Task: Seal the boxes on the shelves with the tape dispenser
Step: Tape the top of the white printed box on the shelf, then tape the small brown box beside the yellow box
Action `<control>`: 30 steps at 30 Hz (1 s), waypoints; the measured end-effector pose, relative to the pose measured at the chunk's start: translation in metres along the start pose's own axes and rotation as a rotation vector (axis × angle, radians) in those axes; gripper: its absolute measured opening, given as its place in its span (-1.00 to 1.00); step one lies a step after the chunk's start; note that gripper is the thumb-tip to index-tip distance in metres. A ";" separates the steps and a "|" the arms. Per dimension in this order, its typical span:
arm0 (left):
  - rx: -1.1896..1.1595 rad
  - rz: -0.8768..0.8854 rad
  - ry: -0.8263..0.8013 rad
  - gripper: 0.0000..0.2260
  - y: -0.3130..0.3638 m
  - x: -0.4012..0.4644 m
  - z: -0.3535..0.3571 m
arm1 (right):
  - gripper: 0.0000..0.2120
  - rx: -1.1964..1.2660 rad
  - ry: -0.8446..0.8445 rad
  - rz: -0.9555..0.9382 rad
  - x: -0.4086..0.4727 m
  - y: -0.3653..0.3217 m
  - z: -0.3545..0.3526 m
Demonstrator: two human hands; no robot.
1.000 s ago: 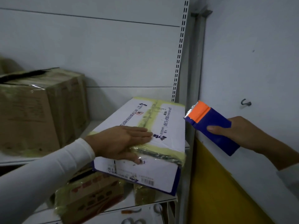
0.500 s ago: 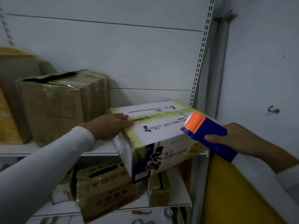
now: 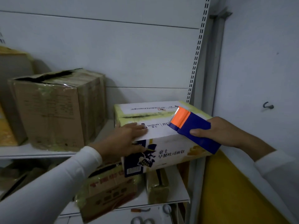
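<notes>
The right hand (image 3: pixel 226 131) has its grip wrapped round the blue tape dispenser (image 3: pixel 194 128), thumb on the near side; a second ago this grip hung out past the shelf post, and now it has come in over the white box (image 3: pixel 161 143), so the orange nose and toothed edge sit over the box top, right by the dark middle seam just beyond the grip; I cannot tell if the teeth touch the card yet; across from the grip, the left hand (image 3: pixel 127 139) lies flat with straight fingers on the near corner of the box, having slid there from the far side; the box has turned and now rests square on the shelf (image 3: pixel 40 153); so I think taping can start now; well off from the grip stands a brown box (image 3: pixel 53 110) with its top gaping open, likely waiting its turn.
</notes>
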State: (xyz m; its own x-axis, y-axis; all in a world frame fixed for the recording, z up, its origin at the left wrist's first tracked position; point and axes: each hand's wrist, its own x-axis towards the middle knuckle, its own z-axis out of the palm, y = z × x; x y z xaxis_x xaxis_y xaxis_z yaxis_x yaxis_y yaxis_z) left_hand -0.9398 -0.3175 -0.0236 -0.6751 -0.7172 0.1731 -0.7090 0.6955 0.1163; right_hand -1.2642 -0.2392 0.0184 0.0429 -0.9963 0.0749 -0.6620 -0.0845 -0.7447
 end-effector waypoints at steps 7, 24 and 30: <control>0.036 -0.125 0.197 -0.46 -0.038 0.021 0.009 | -0.51 0.023 -0.016 -0.025 0.000 0.008 -0.004; -0.043 -0.267 0.273 -0.38 -0.028 0.030 0.013 | -0.55 0.140 0.008 -0.127 0.019 0.020 -0.007; 0.190 -0.049 0.555 -0.56 -0.043 -0.015 -0.059 | -0.50 0.115 -0.017 -0.197 0.045 -0.019 0.028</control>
State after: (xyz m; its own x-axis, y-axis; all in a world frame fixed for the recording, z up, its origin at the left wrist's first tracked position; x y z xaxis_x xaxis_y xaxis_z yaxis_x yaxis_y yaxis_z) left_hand -0.8865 -0.3339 0.0267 -0.4691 -0.5818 0.6644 -0.7953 0.6054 -0.0314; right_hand -1.2290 -0.2833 0.0178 0.1761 -0.9603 0.2164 -0.5498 -0.2783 -0.7875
